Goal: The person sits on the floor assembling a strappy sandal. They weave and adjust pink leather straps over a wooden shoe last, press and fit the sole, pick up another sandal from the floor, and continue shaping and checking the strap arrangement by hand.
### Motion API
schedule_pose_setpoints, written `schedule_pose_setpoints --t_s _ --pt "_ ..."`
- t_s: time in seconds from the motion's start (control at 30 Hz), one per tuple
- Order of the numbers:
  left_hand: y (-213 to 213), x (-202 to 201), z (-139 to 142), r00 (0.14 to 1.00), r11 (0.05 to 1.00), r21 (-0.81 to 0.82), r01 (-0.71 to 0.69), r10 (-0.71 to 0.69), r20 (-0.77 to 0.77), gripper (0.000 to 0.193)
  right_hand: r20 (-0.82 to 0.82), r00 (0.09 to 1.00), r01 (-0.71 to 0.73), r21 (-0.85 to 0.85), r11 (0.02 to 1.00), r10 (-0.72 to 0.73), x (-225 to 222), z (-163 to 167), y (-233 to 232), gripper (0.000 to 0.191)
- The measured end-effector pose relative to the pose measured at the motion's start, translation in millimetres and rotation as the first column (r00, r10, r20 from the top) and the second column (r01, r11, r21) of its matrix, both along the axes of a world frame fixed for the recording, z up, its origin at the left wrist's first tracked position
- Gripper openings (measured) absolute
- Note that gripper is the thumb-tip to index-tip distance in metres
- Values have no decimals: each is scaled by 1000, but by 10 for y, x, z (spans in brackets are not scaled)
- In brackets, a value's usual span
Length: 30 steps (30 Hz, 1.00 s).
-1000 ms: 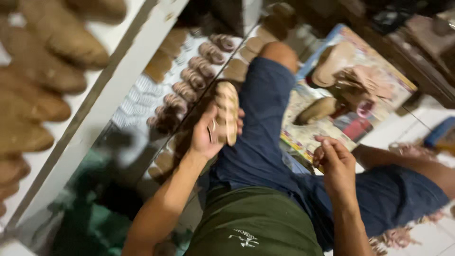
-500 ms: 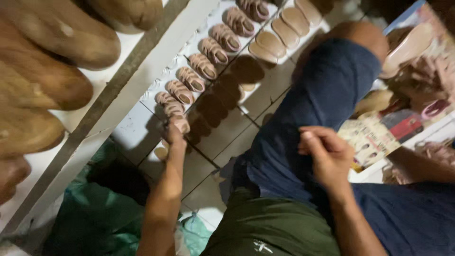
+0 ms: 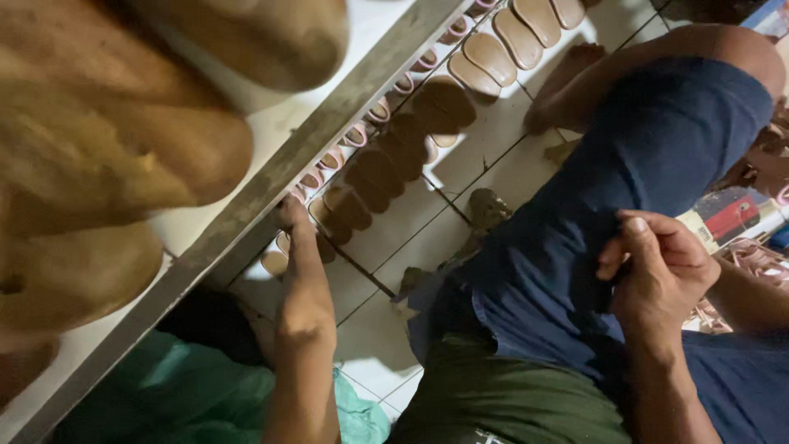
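Note:
My left hand [image 3: 294, 226] reaches forward to the near end of a long row of tan sandals [image 3: 370, 168] lined up on the white tiled floor [image 3: 485, 156]. Its fingers lie on the last sandal [image 3: 275, 261] and are partly hidden under the grey shelf rail [image 3: 246, 210], so the grip is unclear. My right hand [image 3: 657, 271] rests on my thigh in blue trousers [image 3: 657, 140], fingers curled in, with nothing visible in it.
A white shelf [image 3: 275, 123] at upper left carries large brown foot-shaped forms [image 3: 123, 156]. Green cloth [image 3: 164, 399] lies by my left arm. My bare foot [image 3: 567, 74] is near the far sandals. A printed box [image 3: 727, 215] and pink straps [image 3: 752, 256] lie at the right.
One second ago my left hand held a sandal up in the air. It then lowered to the row, and now sits at the row's near end. My right hand has dropped onto my thigh.

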<state>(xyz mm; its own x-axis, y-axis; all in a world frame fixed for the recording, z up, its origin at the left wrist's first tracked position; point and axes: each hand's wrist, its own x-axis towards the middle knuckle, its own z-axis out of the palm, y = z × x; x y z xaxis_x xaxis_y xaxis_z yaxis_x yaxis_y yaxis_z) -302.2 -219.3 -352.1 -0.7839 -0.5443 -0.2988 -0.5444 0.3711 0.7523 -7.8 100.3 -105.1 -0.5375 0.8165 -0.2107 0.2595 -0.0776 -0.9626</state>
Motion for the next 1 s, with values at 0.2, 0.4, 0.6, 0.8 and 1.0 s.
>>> schedule_pose_setpoints --t_s 0.2,0.4,0.6,0.8,1.0 --pt "-83 2 -42 855 526 -721 451 -485 182 40 -12 1000 -22 56 998 23 -13 -32 -1 15" --pt "50 95 -207 878 715 -510 478 -386 282 38 26 1000 -8 81 997 6 -10 -32 -1 15" --pt "245 65 -468 838 754 -370 542 -456 299 44 7 1000 -22 83 996 22 -18 -44 6 15" --pt "283 21 -539 785 747 -278 604 -495 373 51 46 999 2 108 994 -8 -14 -43 -28 16" --pt "239 88 -453 785 781 -216 586 -480 392 58 24 1000 -18 121 992 15 14 -60 -19 16"
